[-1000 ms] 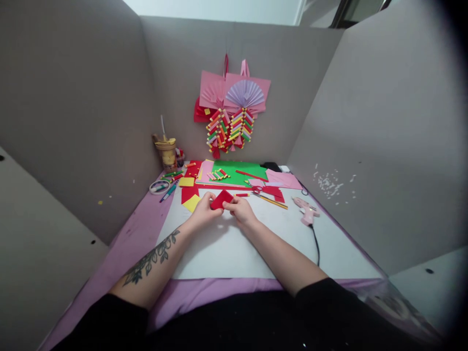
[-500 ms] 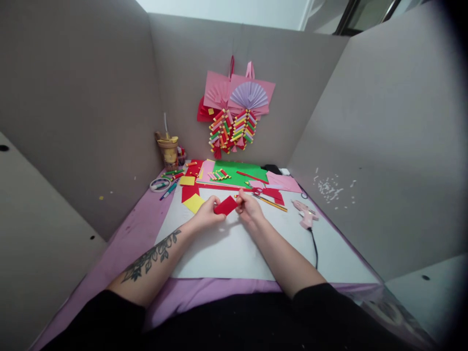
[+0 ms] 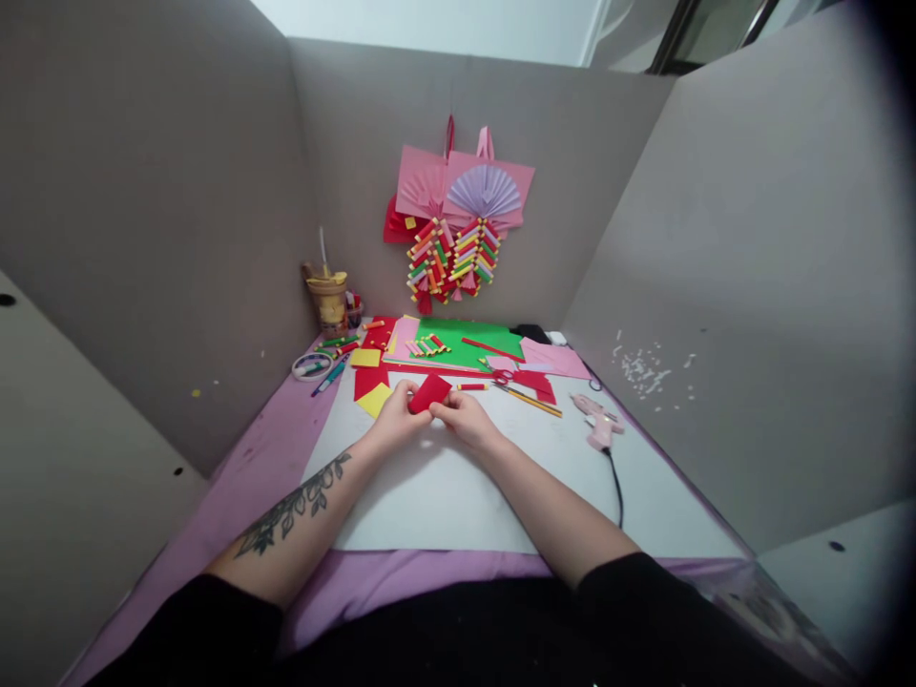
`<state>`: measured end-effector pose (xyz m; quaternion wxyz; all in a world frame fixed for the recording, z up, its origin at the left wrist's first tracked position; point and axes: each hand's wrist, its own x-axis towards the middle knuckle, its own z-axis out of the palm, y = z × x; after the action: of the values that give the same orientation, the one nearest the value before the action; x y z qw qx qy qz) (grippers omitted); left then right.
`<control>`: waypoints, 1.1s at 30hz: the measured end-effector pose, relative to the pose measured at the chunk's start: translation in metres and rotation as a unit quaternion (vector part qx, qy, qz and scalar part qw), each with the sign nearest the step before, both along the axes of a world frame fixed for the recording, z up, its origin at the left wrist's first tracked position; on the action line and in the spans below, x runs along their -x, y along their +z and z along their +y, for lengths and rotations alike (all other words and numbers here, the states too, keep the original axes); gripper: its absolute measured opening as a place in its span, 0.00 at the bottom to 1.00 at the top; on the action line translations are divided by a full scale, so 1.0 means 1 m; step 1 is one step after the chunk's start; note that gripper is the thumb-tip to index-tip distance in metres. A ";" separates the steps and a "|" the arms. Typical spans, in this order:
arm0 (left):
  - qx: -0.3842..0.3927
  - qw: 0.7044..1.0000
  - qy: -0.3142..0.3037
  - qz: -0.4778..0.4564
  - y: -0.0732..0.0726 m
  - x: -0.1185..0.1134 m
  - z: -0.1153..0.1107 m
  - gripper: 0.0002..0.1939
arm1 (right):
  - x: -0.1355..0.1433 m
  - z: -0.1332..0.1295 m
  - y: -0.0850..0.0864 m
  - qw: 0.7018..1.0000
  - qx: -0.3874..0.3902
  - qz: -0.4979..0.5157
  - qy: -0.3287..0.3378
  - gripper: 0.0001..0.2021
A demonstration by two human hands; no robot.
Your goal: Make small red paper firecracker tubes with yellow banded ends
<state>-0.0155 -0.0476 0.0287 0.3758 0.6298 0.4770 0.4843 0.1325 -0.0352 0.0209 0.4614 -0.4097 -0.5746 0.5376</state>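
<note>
A small red piece of paper [image 3: 430, 392] is held up between both hands over the white sheet [image 3: 444, 496]. My left hand [image 3: 398, 408] is closed on its left edge. At its lower right corner my right hand [image 3: 463, 416] pinches the paper with thumb and fingers. Just beyond the right hand lies a small red paper roll with yellow ends [image 3: 473, 386]. To the left of my left hand is a yellow piece of paper [image 3: 373, 399]. Red-handled scissors [image 3: 503, 377] and a pencil [image 3: 533, 401] lie to the right.
A pink glue gun [image 3: 596, 420] with a black cord lies on the right. Several paper rolls [image 3: 427, 344] rest on green paper [image 3: 468, 334] at the back. A tape roll [image 3: 313, 366] and pens are left. Paper fan decorations [image 3: 485, 193] hang on the grey back panel.
My right hand has moved left and now pinches the red paper's lower corner. The paper has shifted slightly left and up, uncovering the red roll beyond the hands.
</note>
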 end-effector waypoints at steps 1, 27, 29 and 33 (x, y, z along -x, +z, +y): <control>-0.004 1.000 0.000 0.003 -0.002 0.000 0.001 0.17 | 0.000 0.000 0.001 1.000 0.002 0.003 0.012 0.14; 0.153 0.977 -0.038 -0.144 -0.003 0.012 0.011 0.25 | -0.061 0.073 -0.025 0.806 -0.175 -0.541 -0.166 0.09; 0.149 0.979 -0.029 -0.136 -0.004 0.012 0.012 0.26 | -0.061 0.073 -0.026 0.801 -0.162 -0.551 -0.168 0.08; 0.094 0.993 -0.001 -0.065 -0.005 0.015 0.014 0.27 | -0.058 0.062 -0.021 0.877 -0.186 -0.407 -0.175 0.05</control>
<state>-0.0300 -0.0335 0.0240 0.4641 0.5593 0.4945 0.4768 0.1904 0.0266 0.0003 0.3408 -0.5928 -0.7202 0.1172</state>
